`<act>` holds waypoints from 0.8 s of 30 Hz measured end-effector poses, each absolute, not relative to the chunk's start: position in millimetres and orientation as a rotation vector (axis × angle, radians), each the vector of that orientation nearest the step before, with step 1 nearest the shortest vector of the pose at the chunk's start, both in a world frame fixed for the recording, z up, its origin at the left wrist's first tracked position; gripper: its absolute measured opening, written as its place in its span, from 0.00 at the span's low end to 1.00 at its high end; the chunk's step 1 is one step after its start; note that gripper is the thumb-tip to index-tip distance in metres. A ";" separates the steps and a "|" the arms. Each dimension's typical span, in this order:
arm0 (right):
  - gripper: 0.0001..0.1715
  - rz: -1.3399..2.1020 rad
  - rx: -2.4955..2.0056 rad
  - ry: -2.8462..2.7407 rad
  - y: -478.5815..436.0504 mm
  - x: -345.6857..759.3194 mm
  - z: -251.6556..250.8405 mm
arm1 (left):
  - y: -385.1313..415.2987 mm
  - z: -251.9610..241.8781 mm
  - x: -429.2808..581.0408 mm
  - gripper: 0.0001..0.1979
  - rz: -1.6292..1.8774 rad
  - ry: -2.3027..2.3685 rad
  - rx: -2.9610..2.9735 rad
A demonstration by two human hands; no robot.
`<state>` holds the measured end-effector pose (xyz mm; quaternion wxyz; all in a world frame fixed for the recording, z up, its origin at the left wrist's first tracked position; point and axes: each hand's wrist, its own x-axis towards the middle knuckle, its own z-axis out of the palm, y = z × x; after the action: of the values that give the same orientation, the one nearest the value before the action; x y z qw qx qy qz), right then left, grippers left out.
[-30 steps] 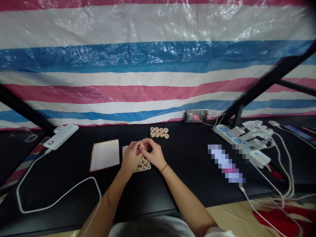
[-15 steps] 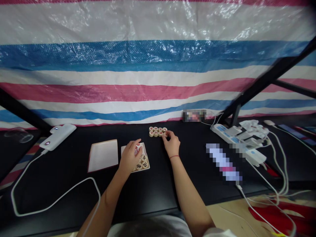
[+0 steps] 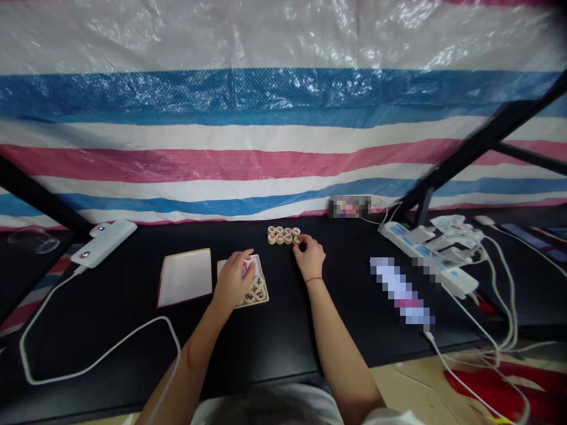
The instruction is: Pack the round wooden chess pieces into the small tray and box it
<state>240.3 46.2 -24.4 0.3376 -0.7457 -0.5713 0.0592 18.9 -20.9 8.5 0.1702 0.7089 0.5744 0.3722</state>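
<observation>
Fingers of right hand pinched end disc of row beyond box; flush seating seemed key; left hand curled over box, grip unclear.

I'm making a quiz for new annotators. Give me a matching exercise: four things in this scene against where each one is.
Things:
1 left hand
2 right hand
3 white tray
4 power strip

Places:
A at the right end of the rows of wooden discs
B on the right of the table, full of plugs
C on the small box of discs
D lying flat, left of that box

Pairs: 1-C; 2-A; 3-D; 4-B
</observation>
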 end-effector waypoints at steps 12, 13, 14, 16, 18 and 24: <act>0.12 0.137 -1.726 -1.506 35.7 223.6 -4.4 | -14.7 23.4 -10.2 0.12 0.921 1.760 2.095; 0.12 0.220 -1.606 -1.583 31.9 216.2 -1.2 | -14.9 25.1 -15.9 0.11 0.860 1.781 2.121; 0.13 0.326 -1.473 -1.679 27.9 207.9 1.3 | -15.7 26.5 -21.1 0.11 0.789 1.797 2.146; 0.14 0.512 -1.265 -1.888 20.4 191.2 3.7 | -19.3 28.2 -29.2 0.11 0.636 1.831 2.187; 0.16 0.549 -1.215 -2.079 15.3 178.1 2.7 | -24.5 28.1 -34.1 0.10 0.512 1.837 2.248; 0.18 0.491 -1.301 -2.254 14.3 171.3 -3.6 | -35.7 21.3 -39.2 0.09 0.416 1.782 2.350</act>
<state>171.3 14.3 -3.6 0.2441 -0.4764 -0.8253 0.1798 -39.2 -35.7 21.3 0.0814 0.7863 0.5964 0.1391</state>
